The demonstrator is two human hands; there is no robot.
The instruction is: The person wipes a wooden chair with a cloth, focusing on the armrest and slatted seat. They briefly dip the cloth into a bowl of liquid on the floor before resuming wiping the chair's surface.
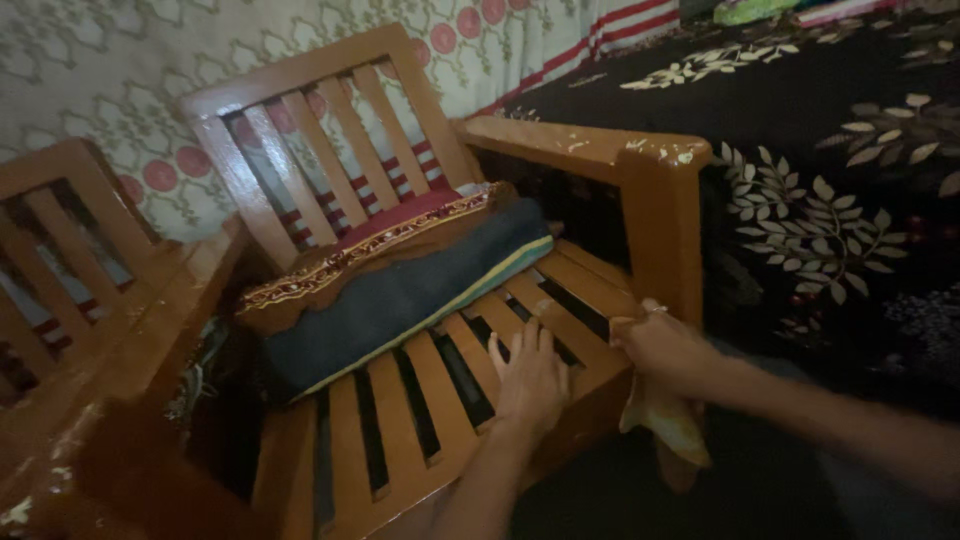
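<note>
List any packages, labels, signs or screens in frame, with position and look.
None in view. What is there:
Left hand: flat on the chair seat slats.
Right hand: gripping a yellow cloth at the seat's front corner.
Folded fabrics: dark blue, brown and red with gold trim, at the back of the seat.

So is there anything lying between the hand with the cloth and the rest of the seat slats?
Partly. The right hand grips a yellowish cloth at the seat's front right corner. The left hand lies flat on the slats beside it, and folded cushions cover the back of the seat.
</note>
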